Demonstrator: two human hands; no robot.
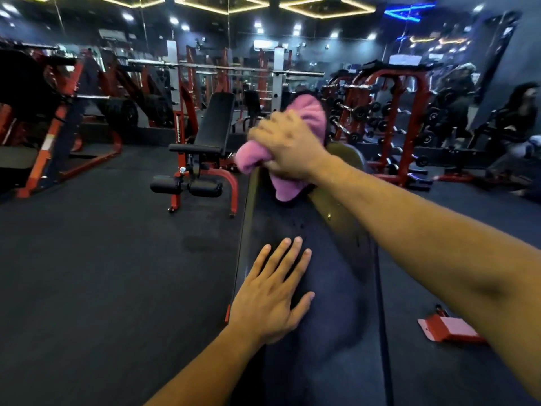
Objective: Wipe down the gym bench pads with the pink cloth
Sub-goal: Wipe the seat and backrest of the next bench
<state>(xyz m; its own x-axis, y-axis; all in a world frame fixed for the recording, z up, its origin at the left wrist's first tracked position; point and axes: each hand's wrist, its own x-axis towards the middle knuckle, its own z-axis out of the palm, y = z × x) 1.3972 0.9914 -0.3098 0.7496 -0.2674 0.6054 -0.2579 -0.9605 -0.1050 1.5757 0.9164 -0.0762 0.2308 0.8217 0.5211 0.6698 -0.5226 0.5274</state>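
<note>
**Pink cloth held at the far end of the bench pad**

The right hand point(288, 148) grips the bunched pink cloth point(304, 118) at twelve o'clock, its fingers curled round the fabric; motion blur softens both, and the hand hides the cloth's middle. The cloth lies against the far end of the dark bench pad point(328, 273), whose near end is cut off by the bottom edge. The left hand point(273, 297) rests flat on the pad at six o'clock, fingers spread wide. At ten o'clock stands another adjustable bench point(210, 133). At four o'clock a red bracket point(445, 329) lies on the floor, partly hidden by the right forearm.

A gym: dumbbell rack point(380, 112), adjustable bench point(210, 127), barbell point(228, 68)
</note>
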